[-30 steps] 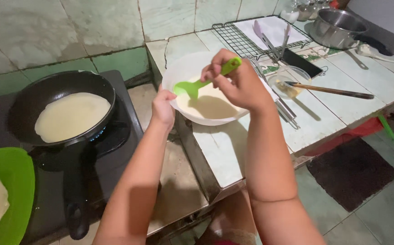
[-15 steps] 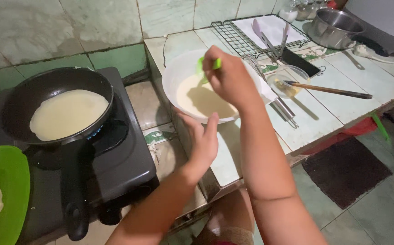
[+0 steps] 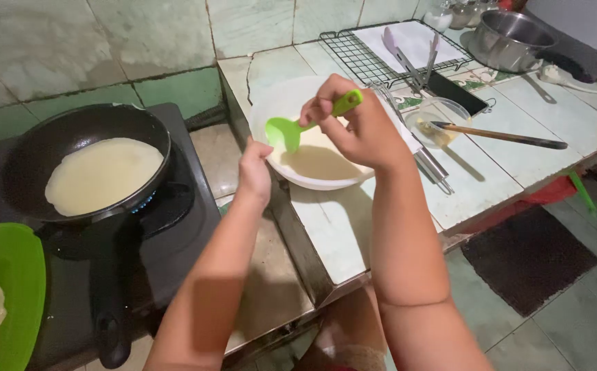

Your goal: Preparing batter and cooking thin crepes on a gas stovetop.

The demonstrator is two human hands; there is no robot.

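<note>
Tiled table at frame centre carries a bowl [image 3: 271, 103] steadied by the left hand [image 3: 254, 172], seemingly gripping its rim, while the right hand [image 3: 360, 127] clasps a light, stiff ladle [image 3: 298, 124] by its handle.

1. Your green ladle [image 3: 291, 127] is plastic, with a rounded scoop and a short, thick handle. It is tilted, scoop low to the left and handle rising to the right, and it hangs over the bowl's near-left part.
2. Your white bowl [image 3: 271, 103] is wide and round and sits on the pale tiled counter near its left edge. A shallow pool of pale cream batter [image 3: 319, 161] lies in its bottom.
3. Your right hand [image 3: 364, 130] pinches the ladle's handle from above.
4. Your left hand [image 3: 254, 172] rests against the bowl's near-left rim.
</note>
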